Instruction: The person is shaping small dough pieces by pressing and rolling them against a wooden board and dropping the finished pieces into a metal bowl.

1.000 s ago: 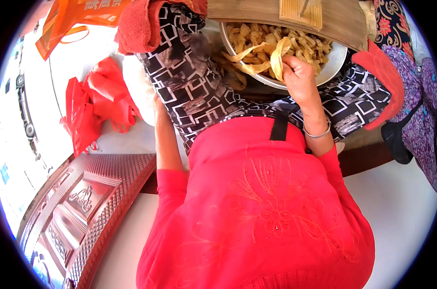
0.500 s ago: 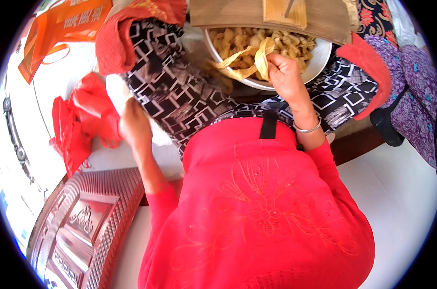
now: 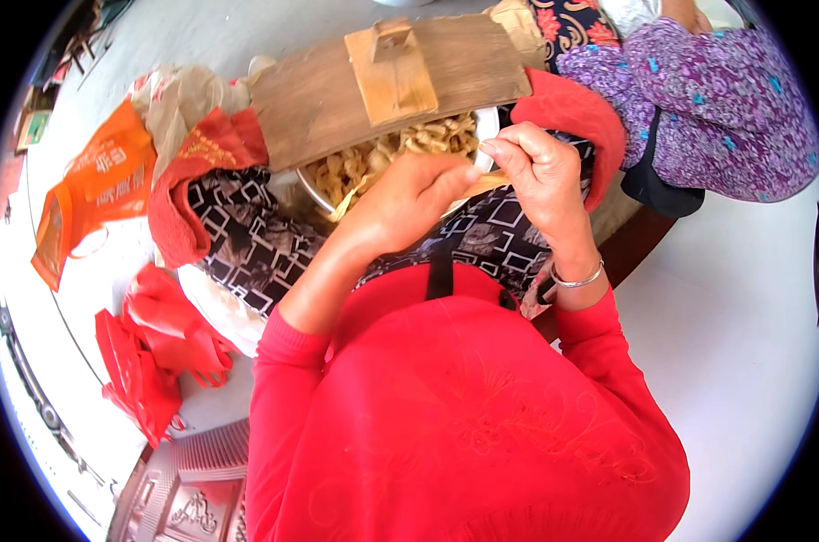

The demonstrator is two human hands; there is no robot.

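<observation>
My right hand [image 3: 547, 172] curls closed round a yellow leaf-like strip [image 3: 489, 183] at the metal basin's [image 3: 488, 125] near right edge; my left hand [image 3: 408, 200], before the basin, hides its fingertips, so I can't tell its grip. A wooden board [image 3: 306, 101] blocks the basin's far side, red towels [image 3: 579, 122] flank it, and pale floor [image 3: 725, 298] spreads to its near right.

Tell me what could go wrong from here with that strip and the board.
The yellow strip stretched between the left hand and right hand might tear if pulled hard. The wooden board, partly covering the basin, could get bumped and slip onto the pieces inside.
</observation>
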